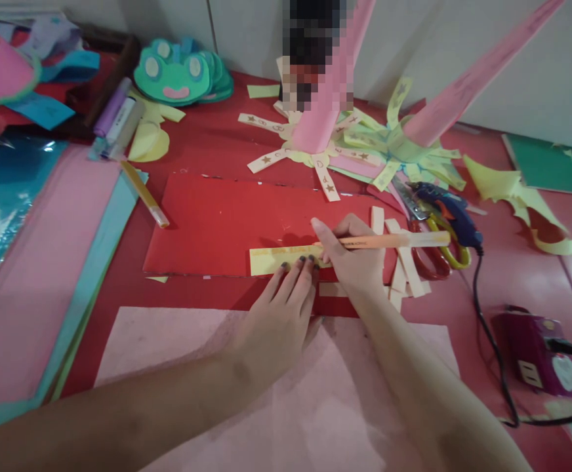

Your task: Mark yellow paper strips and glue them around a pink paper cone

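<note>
A pale yellow paper strip [264, 261] lies across the lower edge of a red board [207, 223]. My left hand [281, 314] rests flat on it, fingertips with dark nails pressing its lower edge. My right hand [357, 259] is closed around an orange marker pen [389, 240], its tip at the strip's upper right. Faint yellow-orange marks run along the strip's top edge. Beside my right hand, several cream paper strips [407, 265] lie in a loose pile. Under my forearms spreads a pink sheet [306, 393].
Scissors [431, 252], a blue glue gun [448, 210] and a purple power socket box [542, 351] with cords lie right. Pink paper cones [318, 124] stand behind. Left are a yellow marker [144, 195], green frog cutouts [178, 72] and stacked coloured sheets [35, 262].
</note>
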